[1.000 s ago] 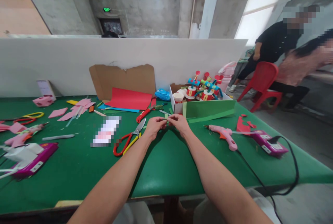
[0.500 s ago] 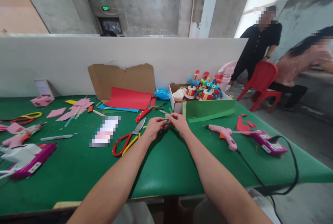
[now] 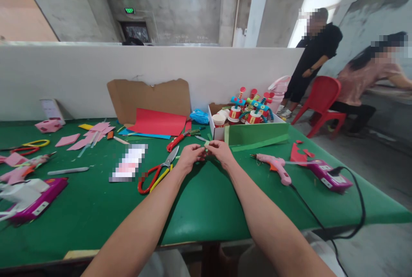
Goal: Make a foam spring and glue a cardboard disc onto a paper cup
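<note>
Left hand [image 3: 189, 158]: over the table [image 3: 206, 212], wrist slightly bent, fingers directed inward to the right; thumb and fingertips brought together on the green piece.
Right hand [image 3: 222, 153]: opposite the left hand, back of the hand upward, fingers directed inward to the left; fingertips pinched on the same piece.
Hand spacing: fingertips meet or nearly meet; exact contact between them cannot be told at this scale.
Green piece [image 3: 206, 144]: small, between the two sets of fingertips, largely covered by them.
Forearms: extended forward from the lower edge of the view, converging toward the fingertips; sleeves not visible along the bare length.
Scissors [image 3: 157, 173]: on the table, just left of the left wrist, blades directed away from the person.
Glue gun [image 3: 273, 164]: lying right of the right forearm, nozzle directed left.
White box [image 3: 219, 133]: just beyond the right hand, holding cup figures [image 3: 253, 116].
Red-handled tool [image 3: 175, 142]: beyond the left hand.
</note>
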### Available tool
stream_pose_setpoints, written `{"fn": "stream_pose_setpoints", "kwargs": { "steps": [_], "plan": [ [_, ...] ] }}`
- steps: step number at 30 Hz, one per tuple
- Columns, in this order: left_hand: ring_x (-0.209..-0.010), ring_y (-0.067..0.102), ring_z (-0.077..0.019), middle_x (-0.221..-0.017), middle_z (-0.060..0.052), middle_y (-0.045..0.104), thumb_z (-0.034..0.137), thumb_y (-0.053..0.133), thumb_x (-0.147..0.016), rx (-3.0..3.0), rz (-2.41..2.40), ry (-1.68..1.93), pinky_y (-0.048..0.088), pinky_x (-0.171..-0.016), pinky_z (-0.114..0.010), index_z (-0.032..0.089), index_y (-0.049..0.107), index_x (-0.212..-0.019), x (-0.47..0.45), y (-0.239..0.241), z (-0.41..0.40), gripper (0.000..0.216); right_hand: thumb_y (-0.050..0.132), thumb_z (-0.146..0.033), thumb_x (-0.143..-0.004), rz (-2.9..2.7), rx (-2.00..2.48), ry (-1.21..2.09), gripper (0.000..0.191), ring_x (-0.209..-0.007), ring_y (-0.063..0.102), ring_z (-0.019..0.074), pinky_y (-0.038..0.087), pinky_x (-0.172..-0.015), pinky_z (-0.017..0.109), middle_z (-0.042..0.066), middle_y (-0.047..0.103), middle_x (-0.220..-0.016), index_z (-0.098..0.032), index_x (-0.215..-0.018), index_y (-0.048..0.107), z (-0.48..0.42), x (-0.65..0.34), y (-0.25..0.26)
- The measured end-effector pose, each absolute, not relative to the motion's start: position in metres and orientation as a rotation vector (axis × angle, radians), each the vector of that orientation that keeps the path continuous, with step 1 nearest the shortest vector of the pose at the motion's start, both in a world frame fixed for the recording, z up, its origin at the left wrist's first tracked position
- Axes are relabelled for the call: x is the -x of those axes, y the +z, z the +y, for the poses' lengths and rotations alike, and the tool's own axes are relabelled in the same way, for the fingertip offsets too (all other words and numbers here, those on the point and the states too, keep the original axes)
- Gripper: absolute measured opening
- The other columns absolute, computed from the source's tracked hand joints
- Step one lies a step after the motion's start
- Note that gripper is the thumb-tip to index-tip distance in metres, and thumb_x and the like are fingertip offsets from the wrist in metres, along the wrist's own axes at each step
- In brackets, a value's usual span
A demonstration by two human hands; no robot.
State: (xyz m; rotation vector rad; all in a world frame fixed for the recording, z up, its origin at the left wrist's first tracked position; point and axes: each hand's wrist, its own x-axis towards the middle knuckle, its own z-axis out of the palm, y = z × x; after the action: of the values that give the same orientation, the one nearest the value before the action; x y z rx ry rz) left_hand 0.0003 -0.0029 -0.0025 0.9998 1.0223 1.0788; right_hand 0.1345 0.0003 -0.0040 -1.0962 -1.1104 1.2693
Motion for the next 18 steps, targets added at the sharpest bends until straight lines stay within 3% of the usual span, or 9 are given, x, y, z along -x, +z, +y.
{"fn": "stream_pose_setpoints", "kwargs": {
  "steps": [9, 18],
  "plan": [
    [-0.048, 0.054, -0.0086, -0.052, 0.002, 0.058, 0.025, 0.082, -0.052, -0.907, 1.054, 1.226, 0.044, -0.052, -0.022, 0.013, 0.06, -0.066, -0.003, -0.004, -0.001, 0.028, 0.075, -0.027, -0.055, -0.992, 1.072, 1.2, 0.017, -0.051, 0.056, 0.0104, 0.05, -0.058, 0.026, -0.004, 0.061, -0.052, -0.017, -0.061, 0.064, -0.003, -0.126, -0.005],
    [-0.05, 0.056, -0.0091, -0.055, 0.001, 0.061, 0.026, 0.084, -0.049, -0.844, 0.972, 1.252, 0.045, -0.054, -0.023, 0.013, 0.06, -0.066, -0.002, -0.004, -0.001, 0.032, 0.079, -0.03, -0.052, -0.919, 0.955, 1.305, 0.026, -0.056, 0.06, 0.0116, 0.053, -0.063, 0.027, -0.004, 0.063, -0.059, -0.019, -0.067, 0.06, -0.003, -0.122, -0.011]
  ]
}}
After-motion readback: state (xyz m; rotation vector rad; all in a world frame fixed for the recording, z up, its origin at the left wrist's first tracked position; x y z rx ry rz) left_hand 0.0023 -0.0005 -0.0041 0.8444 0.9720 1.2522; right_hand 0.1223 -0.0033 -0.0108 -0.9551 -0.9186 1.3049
